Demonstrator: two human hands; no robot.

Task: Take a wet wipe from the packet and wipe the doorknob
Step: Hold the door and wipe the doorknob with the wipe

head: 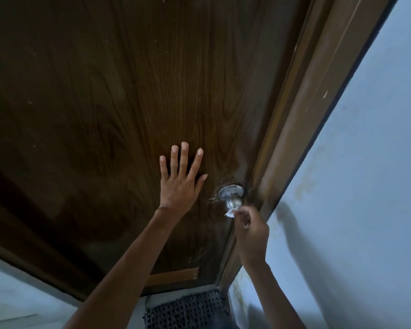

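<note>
Right of the frame's centre, the left hand (179,184) lies flat against the dark wooden door (105,103), fingers straight and spread. Just to its right the silver doorknob (232,201) juts from the door beside the brown frame (301,129). The right hand (251,230) pinches a small white wet wipe (230,213) against the knob's lower end, and a dark woven mat (188,309) lies at the bottom centre.
</note>
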